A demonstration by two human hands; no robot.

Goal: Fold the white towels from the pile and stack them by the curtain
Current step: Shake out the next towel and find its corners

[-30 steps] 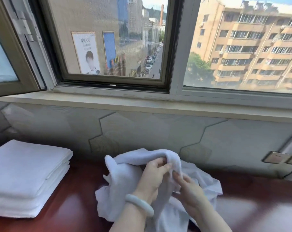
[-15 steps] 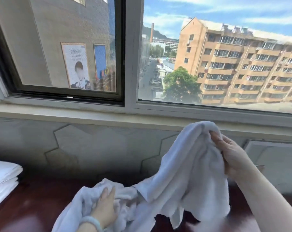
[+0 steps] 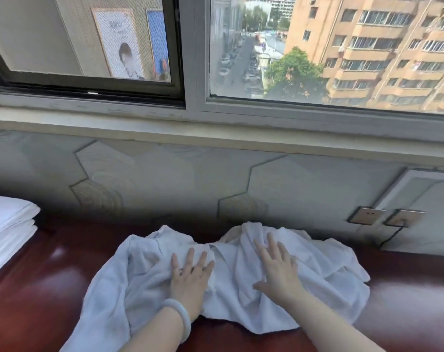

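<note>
I see a crumpled white terry towel (image 3: 144, 278) spread across the glossy dark red wooden tabletop (image 3: 50, 288), directly under both hands. The left hand (image 3: 190, 276) lies flat on the towel's middle, fingers straight and slightly spread, with a pale jade bangle (image 3: 181, 320) on the wrist. The right hand (image 3: 279, 274) presses flat just beside it, fingers splayed toward a bunched ridge at the towel's far edge. Neither hand grips the cloth.

At the far left edge a stack of folded white towels (image 3: 7, 224) sits well apart from the loose one. The grey hexagon-patterned wall panel (image 3: 165, 179) stands close behind the towel, under the pale window sill (image 3: 215, 133). Two metal wall sockets (image 3: 365, 215) with a dark cable (image 3: 393, 236) are at the right. Bare tabletop lies open left and right of the towel.
</note>
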